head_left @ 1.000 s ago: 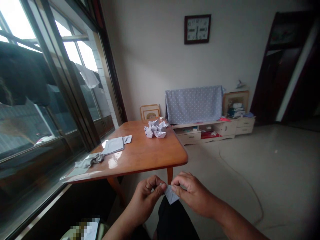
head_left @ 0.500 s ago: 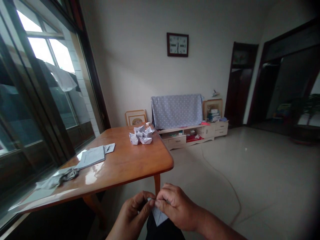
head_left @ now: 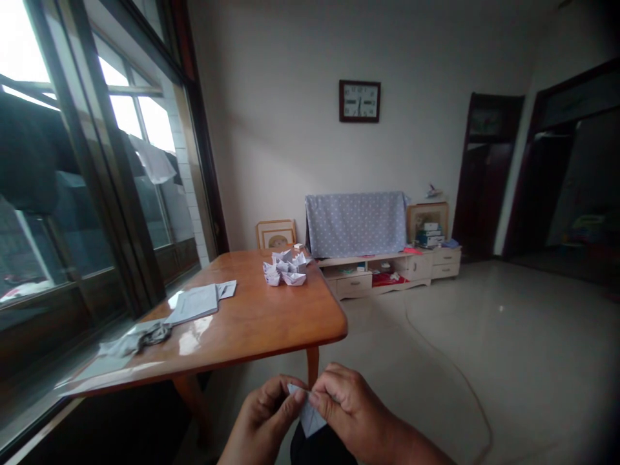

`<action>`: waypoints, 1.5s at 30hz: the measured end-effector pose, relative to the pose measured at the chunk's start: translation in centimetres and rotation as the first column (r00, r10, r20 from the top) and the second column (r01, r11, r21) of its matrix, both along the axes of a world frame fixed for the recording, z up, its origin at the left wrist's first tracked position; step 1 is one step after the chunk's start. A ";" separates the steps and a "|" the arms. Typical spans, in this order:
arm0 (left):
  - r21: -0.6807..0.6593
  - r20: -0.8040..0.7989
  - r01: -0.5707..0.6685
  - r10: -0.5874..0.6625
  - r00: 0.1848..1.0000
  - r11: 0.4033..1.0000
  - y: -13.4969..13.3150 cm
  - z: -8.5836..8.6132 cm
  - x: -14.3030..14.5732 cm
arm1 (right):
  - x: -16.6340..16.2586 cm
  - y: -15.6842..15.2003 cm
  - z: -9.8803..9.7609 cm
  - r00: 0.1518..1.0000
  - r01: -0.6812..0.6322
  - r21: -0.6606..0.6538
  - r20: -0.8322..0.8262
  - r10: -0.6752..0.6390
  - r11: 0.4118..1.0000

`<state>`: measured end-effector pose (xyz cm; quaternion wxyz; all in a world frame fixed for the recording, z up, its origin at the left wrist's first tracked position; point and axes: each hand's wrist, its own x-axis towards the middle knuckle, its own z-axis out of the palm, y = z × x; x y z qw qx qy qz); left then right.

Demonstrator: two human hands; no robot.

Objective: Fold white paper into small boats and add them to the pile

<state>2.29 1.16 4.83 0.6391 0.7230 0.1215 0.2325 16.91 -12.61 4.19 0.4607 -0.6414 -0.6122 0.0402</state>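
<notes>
- Low at the front of the head view, the person's left hand point(head_left: 264, 420) and right hand point(head_left: 346, 410) meet over a dark-clothed lap, fingertips almost touching.
- Both hands are closed in a pinch on a small folded paper point(head_left: 309, 418); its pale, pointed lower corner hangs down between them, while its upper edge is nipped between thumbs and forefingers.
- Just beyond the hands stands a wooden table point(head_left: 271, 323) with rounded corners, one leg showing right above the knuckles.
- At the table's far end sits a heap of folded paper boats point(head_left: 285, 268), well apart from the hands.
- Nearer the window point(head_left: 72, 194) lies a stack of flat sheets point(head_left: 196, 302), and beside it, at the table's near-left edge, a crumpled grey wrapper point(head_left: 140, 334).
- Against the back wall, a low cabinet point(head_left: 387, 271) carries something draped in a dotted cloth point(head_left: 356, 223), a framed picture point(head_left: 276, 234) leans to its left, and a wall clock point(head_left: 359, 101) hangs above.
</notes>
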 end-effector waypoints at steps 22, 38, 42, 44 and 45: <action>-0.097 0.192 -0.146 0.162 0.968 0.985 -0.9 0.0 0.4 | -0.2 2.3 -1.6 0.979 0.139 -0.083 0.159 -0.124 0.987; -0.171 0.155 -0.198 0.225 0.962 0.965 -0.9 1.2 -0.9 | -1.0 1.5 0.6 0.978 -0.100 -0.126 -0.193 0.074 0.987; -0.196 0.141 -0.231 0.261 0.955 0.953 -0.9 1.9 -1.4 | -0.8 0.9 1.9 0.965 -0.190 -0.138 -0.209 0.159 0.972; -0.206 0.135 -0.235 0.265 0.955 0.950 -0.7 1.9 -1.6 | -0.8 0.8 1.9 0.964 -0.192 -0.135 -0.212 0.161 0.972; -0.209 0.133 -0.232 0.263 0.956 0.950 -0.7 1.9 -1.7 | -0.8 0.8 1.8 0.969 -0.173 -0.129 -0.202 0.145 0.976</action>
